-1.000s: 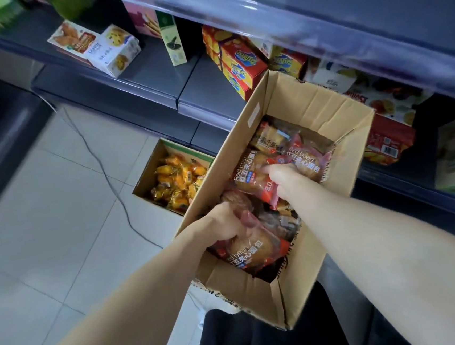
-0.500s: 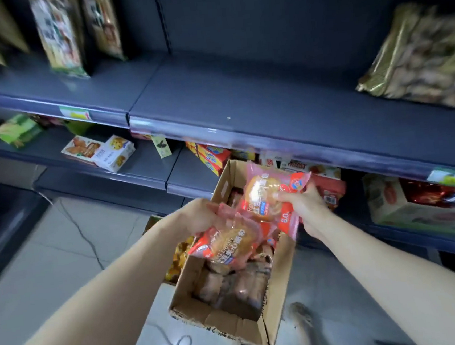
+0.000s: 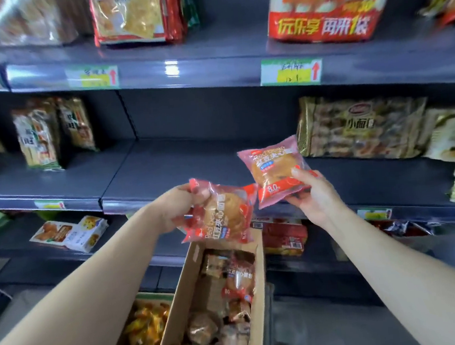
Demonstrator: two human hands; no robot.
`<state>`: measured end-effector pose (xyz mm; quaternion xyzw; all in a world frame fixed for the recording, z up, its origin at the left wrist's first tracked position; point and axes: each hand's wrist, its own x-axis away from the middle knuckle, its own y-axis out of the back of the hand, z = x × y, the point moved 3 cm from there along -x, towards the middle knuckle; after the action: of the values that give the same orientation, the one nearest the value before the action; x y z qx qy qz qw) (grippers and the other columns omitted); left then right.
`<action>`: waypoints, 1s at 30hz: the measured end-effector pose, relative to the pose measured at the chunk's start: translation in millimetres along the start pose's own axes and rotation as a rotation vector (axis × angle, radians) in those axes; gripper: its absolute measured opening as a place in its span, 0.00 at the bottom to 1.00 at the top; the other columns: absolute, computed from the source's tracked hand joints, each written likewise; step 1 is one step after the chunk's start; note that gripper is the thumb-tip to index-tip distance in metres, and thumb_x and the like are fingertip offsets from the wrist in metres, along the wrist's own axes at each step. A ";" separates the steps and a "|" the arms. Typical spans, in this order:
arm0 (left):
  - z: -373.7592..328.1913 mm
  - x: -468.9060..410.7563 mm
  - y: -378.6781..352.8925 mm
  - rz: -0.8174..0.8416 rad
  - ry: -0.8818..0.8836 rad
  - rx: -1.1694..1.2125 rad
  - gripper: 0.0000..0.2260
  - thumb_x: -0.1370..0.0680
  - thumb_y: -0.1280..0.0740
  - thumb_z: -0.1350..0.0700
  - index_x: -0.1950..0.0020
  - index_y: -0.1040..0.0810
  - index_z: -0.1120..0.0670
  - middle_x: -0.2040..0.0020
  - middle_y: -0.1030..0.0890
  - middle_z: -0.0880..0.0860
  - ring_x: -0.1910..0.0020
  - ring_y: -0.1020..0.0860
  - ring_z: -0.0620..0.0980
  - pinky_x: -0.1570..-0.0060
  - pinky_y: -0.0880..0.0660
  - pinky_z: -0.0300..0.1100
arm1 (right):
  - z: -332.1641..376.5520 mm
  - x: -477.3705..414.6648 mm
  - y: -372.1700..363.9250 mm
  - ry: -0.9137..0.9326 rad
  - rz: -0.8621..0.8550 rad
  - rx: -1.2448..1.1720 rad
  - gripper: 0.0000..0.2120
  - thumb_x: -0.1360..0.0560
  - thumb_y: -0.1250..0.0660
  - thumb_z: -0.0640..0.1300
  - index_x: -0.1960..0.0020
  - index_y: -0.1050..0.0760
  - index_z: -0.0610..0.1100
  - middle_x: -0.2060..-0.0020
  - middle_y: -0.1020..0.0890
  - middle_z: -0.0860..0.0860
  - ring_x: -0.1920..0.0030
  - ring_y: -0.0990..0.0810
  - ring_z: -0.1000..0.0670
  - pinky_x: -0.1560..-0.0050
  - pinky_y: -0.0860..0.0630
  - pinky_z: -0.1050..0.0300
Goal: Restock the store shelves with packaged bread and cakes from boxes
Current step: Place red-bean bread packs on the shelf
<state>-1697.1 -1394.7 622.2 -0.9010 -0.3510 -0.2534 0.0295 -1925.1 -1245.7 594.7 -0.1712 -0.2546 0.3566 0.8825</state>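
My left hand [image 3: 175, 208] grips a red-wrapped red bean bread packet [image 3: 222, 217] by its upper left corner, just above the open cardboard box [image 3: 178, 310]. My right hand [image 3: 310, 195] holds a second, pinker red bean bread packet [image 3: 272, 170] upright from below, in front of the middle shelf [image 3: 191, 159]. That shelf has a bare dark stretch behind both packets. More wrapped breads [image 3: 237, 282] lie inside the box below my hands.
A gold bag of small breads [image 3: 355, 126] lies on the middle shelf at right. Tall snack bags [image 3: 39, 134] stand at left. Large bags [image 3: 324, 4] fill the top shelf. A second box of orange-wrapped snacks [image 3: 144, 333] sits on the floor. Red boxes [image 3: 282, 239] occupy the lower shelf.
Both hands have lifted a bread packet each out of the box and raised them to middle-shelf height. My view has tilted up from the box to the shelves.
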 end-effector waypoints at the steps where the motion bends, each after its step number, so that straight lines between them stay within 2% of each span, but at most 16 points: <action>1: -7.6 -5.8 -3.9 -0.017 -0.018 -0.002 0.05 0.20 0.37 0.58 0.54 0.23 0.52 0.60 0.24 0.51 0.64 0.28 0.49 0.58 0.29 0.45 | 5.2 -6.2 3.1 -0.004 0.024 -0.007 0.12 0.27 0.32 0.39 0.45 0.30 0.43 0.49 0.20 0.44 0.48 0.20 0.45 0.53 0.22 0.47; 4: -25.9 -27.4 -14.0 -0.065 -0.040 -0.005 0.03 0.21 0.36 0.57 0.50 0.23 0.53 0.58 0.22 0.52 0.63 0.28 0.50 0.58 0.28 0.44 | 20.2 -29.3 9.0 0.001 0.073 -0.013 0.08 0.25 0.34 0.38 0.47 0.30 0.44 0.51 0.19 0.46 0.51 0.19 0.47 0.53 0.23 0.49; 7: -37.3 -52.2 -19.4 -0.086 -0.023 -0.036 0.03 0.21 0.36 0.57 0.52 0.23 0.53 0.56 0.22 0.53 0.58 0.28 0.52 0.56 0.28 0.46 | 34.0 -56.3 10.6 0.002 0.136 -0.007 0.21 0.26 0.35 0.35 0.37 0.31 0.50 0.44 0.20 0.47 0.47 0.20 0.47 0.54 0.21 0.51; 9: -45.0 -69.8 -22.1 -0.091 -0.015 -0.037 0.03 0.21 0.36 0.58 0.52 0.23 0.53 0.55 0.22 0.54 0.57 0.28 0.52 0.58 0.27 0.45 | 41.6 -73.7 11.1 -0.042 0.190 0.015 0.23 0.24 0.38 0.34 0.34 0.32 0.55 0.42 0.21 0.50 0.46 0.20 0.48 0.53 0.19 0.51; 12: -54.1 -95.2 -23.1 -0.111 -0.013 -0.034 0.05 0.21 0.37 0.61 0.54 0.23 0.54 0.63 0.23 0.51 0.72 0.26 0.43 0.72 0.28 0.34 | 51.6 -98.8 11.4 -0.110 0.295 0.140 0.18 0.23 0.40 0.34 0.41 0.25 0.54 0.47 0.18 0.50 0.50 0.19 0.48 0.54 0.19 0.52; 14: -55.9 -110.4 -22.9 -0.116 0.001 -0.068 0.04 0.21 0.37 0.62 0.52 0.23 0.56 0.65 0.23 0.50 0.79 0.28 0.40 0.77 0.31 0.32 | 54.7 -116.3 11.9 -0.136 0.307 0.210 0.15 0.24 0.39 0.34 0.46 0.24 0.51 0.50 0.18 0.48 0.52 0.19 0.47 0.53 0.20 0.49; 16: -54.4 -124.5 -22.2 -0.125 0.015 -0.086 0.05 0.21 0.37 0.64 0.49 0.22 0.57 0.63 0.22 0.52 0.78 0.28 0.41 0.77 0.31 0.31 | 53.4 -133.8 11.5 -0.169 0.279 0.245 0.08 0.24 0.37 0.37 0.49 0.26 0.49 0.53 0.19 0.47 0.55 0.19 0.47 0.55 0.21 0.48; 18: -52.1 -137.0 -22.5 -0.149 0.015 -0.099 0.06 0.22 0.36 0.64 0.47 0.21 0.59 0.60 0.21 0.54 0.73 0.27 0.44 0.76 0.31 0.32 | 50.5 -148.6 10.3 -0.203 0.256 0.275 0.04 0.25 0.35 0.41 0.51 0.27 0.48 0.56 0.19 0.47 0.57 0.20 0.47 0.57 0.21 0.50; 21: -51.6 -150.5 -26.1 -0.174 -0.002 -0.142 0.04 0.23 0.34 0.63 0.53 0.19 0.56 0.58 0.19 0.56 0.63 0.24 0.51 0.63 0.26 0.40 | 50.2 -167.0 9.9 -0.172 0.225 0.469 0.08 0.27 0.32 0.38 0.59 0.27 0.49 0.63 0.19 0.50 0.62 0.22 0.49 0.63 0.27 0.57; 23: -50.6 -156.4 -28.2 -0.184 0.004 -0.159 0.06 0.23 0.33 0.61 0.58 0.20 0.54 0.60 0.19 0.56 0.62 0.23 0.53 0.59 0.26 0.45 | 54.0 -175.2 7.4 -0.133 0.205 0.560 0.11 0.29 0.30 0.35 0.61 0.28 0.49 0.65 0.19 0.50 0.63 0.22 0.50 0.65 0.30 0.58; 27: -51.0 -163.6 -23.9 -0.210 0.009 -0.039 0.05 0.23 0.34 0.61 0.58 0.22 0.55 0.62 0.22 0.55 0.68 0.27 0.50 0.69 0.31 0.38 | 67.3 -194.4 5.3 -0.007 0.075 0.561 0.14 0.31 0.27 0.35 0.63 0.30 0.48 0.63 0.21 0.49 0.64 0.22 0.49 0.64 0.27 0.57; 30: -55.3 -162.5 -22.0 -0.216 0.012 0.037 0.02 0.22 0.34 0.60 0.54 0.23 0.56 0.66 0.22 0.51 0.73 0.27 0.45 0.76 0.29 0.36 | 73.7 -215.2 4.6 0.136 -0.090 0.547 0.18 0.33 0.25 0.36 0.64 0.35 0.48 0.63 0.22 0.49 0.63 0.24 0.48 0.65 0.29 0.56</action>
<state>-1837.0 -1491.2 589.9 -0.8557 -0.4505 -0.2537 0.0205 -2102.2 -1387.8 581.8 0.0611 -0.0967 0.3601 0.9259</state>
